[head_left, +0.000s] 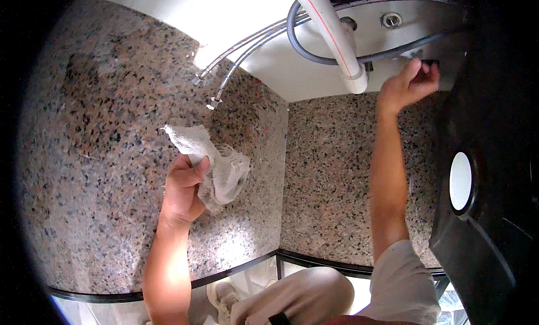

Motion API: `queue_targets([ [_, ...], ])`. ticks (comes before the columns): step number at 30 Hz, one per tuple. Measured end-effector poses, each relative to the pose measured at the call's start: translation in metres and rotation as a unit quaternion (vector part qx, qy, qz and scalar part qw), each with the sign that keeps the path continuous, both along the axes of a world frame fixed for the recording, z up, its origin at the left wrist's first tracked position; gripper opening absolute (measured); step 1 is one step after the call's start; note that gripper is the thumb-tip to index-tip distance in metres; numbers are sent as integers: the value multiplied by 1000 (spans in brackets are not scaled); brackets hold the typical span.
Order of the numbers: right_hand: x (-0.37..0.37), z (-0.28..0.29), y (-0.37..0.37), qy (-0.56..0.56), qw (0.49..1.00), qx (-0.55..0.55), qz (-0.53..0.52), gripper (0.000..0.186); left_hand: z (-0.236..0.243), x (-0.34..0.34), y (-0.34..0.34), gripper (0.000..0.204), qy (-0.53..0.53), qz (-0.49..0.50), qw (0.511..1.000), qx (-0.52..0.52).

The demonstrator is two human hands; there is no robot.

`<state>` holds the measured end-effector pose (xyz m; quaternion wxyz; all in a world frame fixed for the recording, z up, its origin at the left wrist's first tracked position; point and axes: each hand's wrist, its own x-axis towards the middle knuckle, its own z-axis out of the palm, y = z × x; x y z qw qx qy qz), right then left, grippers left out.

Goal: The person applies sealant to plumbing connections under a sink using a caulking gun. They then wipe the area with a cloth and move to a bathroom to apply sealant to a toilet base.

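A crumpled off-white cloth (pixel 224 173) with frayed edges is gripped in my left hand (pixel 188 184), its thumb pressed on top. The cloth is held over the speckled brown granite panel (pixel 112 156) on the left. My right arm reaches far forward, and my right hand (pixel 409 86) is at the white back wall with curled fingers. A small dark object (pixel 430 62) shows at those fingertips; its kind is too unclear to tell. Right of the white drain pipe (pixel 331 33), the hand is apart from it.
Two braided hoses (pixel 224 80) end loose over the left granite. A grey hose (pixel 314 58) loops behind the pipe. On the back wall sits a round metal fitting (pixel 391 20). A black panel with a white oval opening (pixel 460 182) stands at right. A black frame edge (pixel 224 271) runs along the front.
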<state>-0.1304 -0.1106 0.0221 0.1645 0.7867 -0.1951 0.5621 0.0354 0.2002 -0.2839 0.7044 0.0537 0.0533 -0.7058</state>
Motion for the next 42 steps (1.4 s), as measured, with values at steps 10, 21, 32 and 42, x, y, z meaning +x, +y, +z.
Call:
queue_targets([
  [10, 21, -192, 252, -151, 803, 557, 149, 66, 6, 6, 3, 38, 51, -16, 998, -27],
  [21, 55, -234, 261, -59, 775, 628, 29, 70, 7, -4, -4, 40, 105, 21, 994, -22],
  [32, 47, -242, 284, -59, 744, 665, 7, 68, 3, -7, 1, 33, 94, 23, 995, 30],
  [42, 41, -251, 299, -78, 692, 717, 32, 84, -16, -14, 3, 33, 68, 42, 996, 30],
])
